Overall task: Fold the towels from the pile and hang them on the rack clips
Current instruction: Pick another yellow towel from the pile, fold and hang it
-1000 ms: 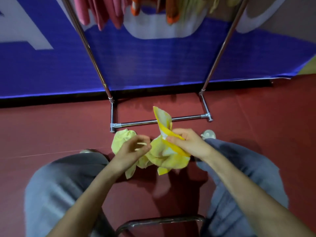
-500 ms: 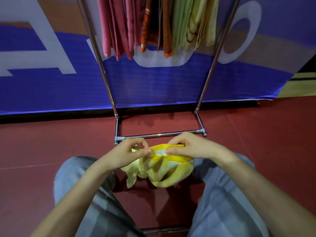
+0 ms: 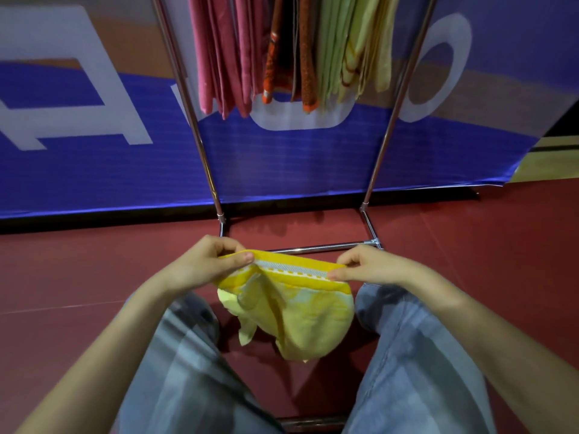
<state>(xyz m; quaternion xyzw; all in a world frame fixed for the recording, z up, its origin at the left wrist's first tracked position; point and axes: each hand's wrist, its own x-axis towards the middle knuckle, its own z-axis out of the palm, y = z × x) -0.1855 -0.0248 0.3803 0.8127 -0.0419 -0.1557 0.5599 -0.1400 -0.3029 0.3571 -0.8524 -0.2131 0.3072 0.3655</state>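
Note:
A yellow towel (image 3: 300, 321) with a white and orange border hangs between my knees, its top edge stretched level. My left hand (image 3: 208, 263) pinches the left end of that edge and my right hand (image 3: 368, 264) pinches the right end. The rest of the cloth sags in loose folds below. Straight ahead stands the chrome rack (image 3: 200, 142), with several hung towels (image 3: 291, 51) in pink, orange and pale green between its two slanted posts. The clips are out of the frame above.
The rack's base bar (image 3: 322, 246) lies on the red floor (image 3: 62, 270) just beyond my hands. A blue and white banner (image 3: 282, 158) stands behind the rack. My legs in grey trousers (image 3: 416, 364) flank the towel; a metal bar (image 3: 313, 422) crosses below.
The towel went from a bunched clump with one corner up to a spread edge held at both ends. My hands moved apart and the view tilted up toward the rack.

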